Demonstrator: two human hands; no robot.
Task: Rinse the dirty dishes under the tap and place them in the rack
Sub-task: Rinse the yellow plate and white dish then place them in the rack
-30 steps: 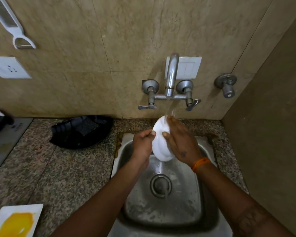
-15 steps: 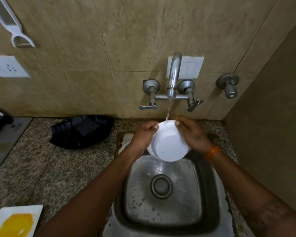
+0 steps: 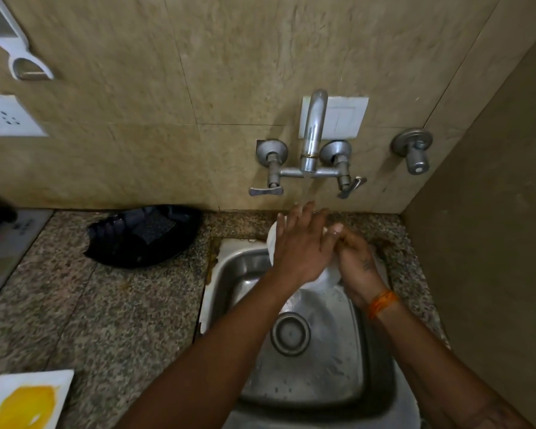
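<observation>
A white bowl (image 3: 325, 275) is held over the back of the steel sink (image 3: 239, 267), right under the running tap (image 3: 313, 131). My left hand (image 3: 300, 243) lies flat across the bowl with fingers spread, covering most of it. My right hand (image 3: 353, 255) grips the bowl's right side from behind. Only the bowl's left rim and lower edge show. A thin stream of water falls onto my fingers.
A black plastic tray (image 3: 143, 236) sits on the granite counter left of the sink. A white square plate with yellow sauce (image 3: 25, 400) lies at the counter's front left corner. A wall closes in on the right. A peeler (image 3: 16, 41) hangs on the tiled wall.
The bowl faced me half a second ago with a hand on each side. Now it is turned and my left hand has moved over it, rubbing its surface.
</observation>
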